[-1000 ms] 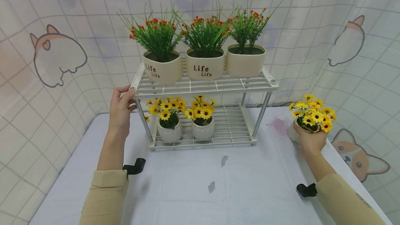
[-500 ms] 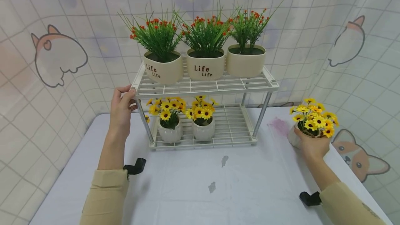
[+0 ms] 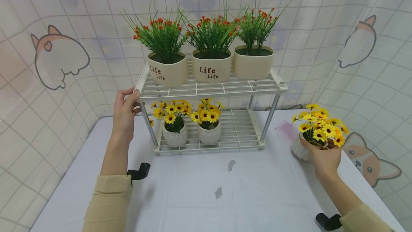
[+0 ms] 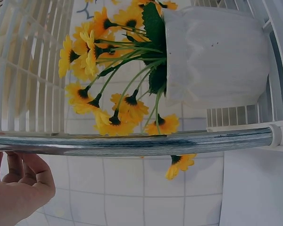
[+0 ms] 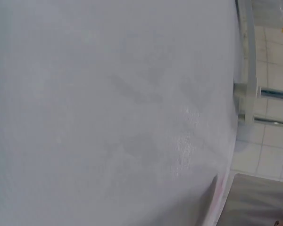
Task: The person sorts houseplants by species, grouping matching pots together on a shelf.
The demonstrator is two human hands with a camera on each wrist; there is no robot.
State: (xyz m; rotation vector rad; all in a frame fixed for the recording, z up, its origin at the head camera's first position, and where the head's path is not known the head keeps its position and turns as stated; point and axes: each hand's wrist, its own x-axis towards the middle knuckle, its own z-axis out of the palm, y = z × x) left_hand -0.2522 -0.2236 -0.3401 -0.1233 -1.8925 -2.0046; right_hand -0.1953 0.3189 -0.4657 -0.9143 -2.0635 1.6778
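Note:
A white two-tier rack (image 3: 212,92) stands on the table. My left hand (image 3: 123,112) grips its upper left corner; in the left wrist view, bent fingers (image 4: 35,172) meet the top of the metal post (image 4: 146,145). At the right, my right hand (image 3: 326,156) holds a white flowerpot (image 3: 300,149) of yellow artificial flowers (image 3: 322,126) by its rim, the pot slightly tilted. Two similar flowerpots (image 3: 175,134) (image 3: 209,133) sit on the lower tier's left half. In the right wrist view, the held flowerpot (image 5: 254,202) shows only at the lower right corner.
On the upper tier stand three cream planters (image 3: 168,71) (image 3: 211,68) (image 3: 253,63) with grassy plants and small red flowers. A white cloth covers the table (image 3: 264,196). Behind it hangs a checked curtain (image 3: 106,6); the table's right edge runs close by my right hand.
My right hand has come a little nearer to me with the flowerpot, which has shifted slightly left and tilted more. My left hand and the rack have stayed put.

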